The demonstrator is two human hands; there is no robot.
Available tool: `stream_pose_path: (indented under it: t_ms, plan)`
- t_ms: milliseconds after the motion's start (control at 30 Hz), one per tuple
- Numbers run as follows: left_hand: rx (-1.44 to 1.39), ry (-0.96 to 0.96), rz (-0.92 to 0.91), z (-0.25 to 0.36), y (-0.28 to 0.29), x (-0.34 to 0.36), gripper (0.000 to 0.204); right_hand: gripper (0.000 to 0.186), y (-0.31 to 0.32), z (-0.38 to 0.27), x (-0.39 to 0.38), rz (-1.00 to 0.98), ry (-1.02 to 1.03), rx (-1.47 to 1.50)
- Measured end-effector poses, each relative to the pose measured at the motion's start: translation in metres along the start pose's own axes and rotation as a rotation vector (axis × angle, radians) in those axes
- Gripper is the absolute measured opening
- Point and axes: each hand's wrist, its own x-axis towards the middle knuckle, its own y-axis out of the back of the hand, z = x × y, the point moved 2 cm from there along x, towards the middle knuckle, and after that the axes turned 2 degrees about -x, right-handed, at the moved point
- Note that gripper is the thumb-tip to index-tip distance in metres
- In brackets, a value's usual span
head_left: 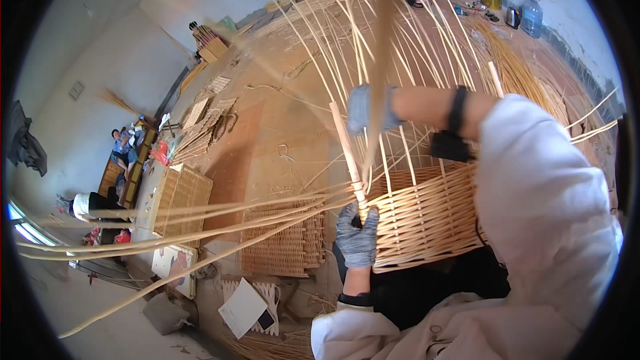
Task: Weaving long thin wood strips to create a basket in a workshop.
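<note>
A half-woven wicker basket (430, 217) rests on my lap, with tall pale stakes rising from its wall. My left hand (357, 240), in a grey glove, is closed around its near left corner, beside a thick wooden corner post (345, 143). Higher up, my right hand (360, 110), also gloved, has its fingers curled at a long wicker rod (382, 33). That rod runs from the corner up past the camera, blurred near the top. Several more loose rods (200, 230) stretch from the same corner to the left.
Flat woven panels (280, 243) lie on the floor to the left, near a woven box (183, 200). Bundles of rods (510, 60) lie at the far right, near a water jug (531, 17). A seated person (122, 147) is at the far left.
</note>
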Motion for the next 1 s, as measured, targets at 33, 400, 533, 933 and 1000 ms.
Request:
stream_pose_path:
  t_ms: [33,400,533,933,1000]
  plan:
    - [0.002,-0.002,0.01,0.0,0.005,0.001,0.034,0.011,0.039,-0.015,-0.035,0.054,0.061,0.029]
    - [-0.143,0.011,0.03,-0.002,0.009,-0.003,0.038,0.028,-0.036,-0.152,-0.171,0.73,-0.31,0.51]
    - [0.106,-0.101,0.006,0.014,-0.006,0.005,0.046,0.02,-0.058,-0.103,-0.141,1.26,-0.868,1.886]
    - [0.485,-0.415,0.265,0.028,-0.001,-0.017,0.034,0.016,-0.124,-0.109,-0.09,1.216,0.217,2.9]
    - [0.261,-0.751,-0.301,0.058,-0.007,-0.014,0.036,0.018,-0.113,-0.117,-0.083,0.927,-0.328,2.964]
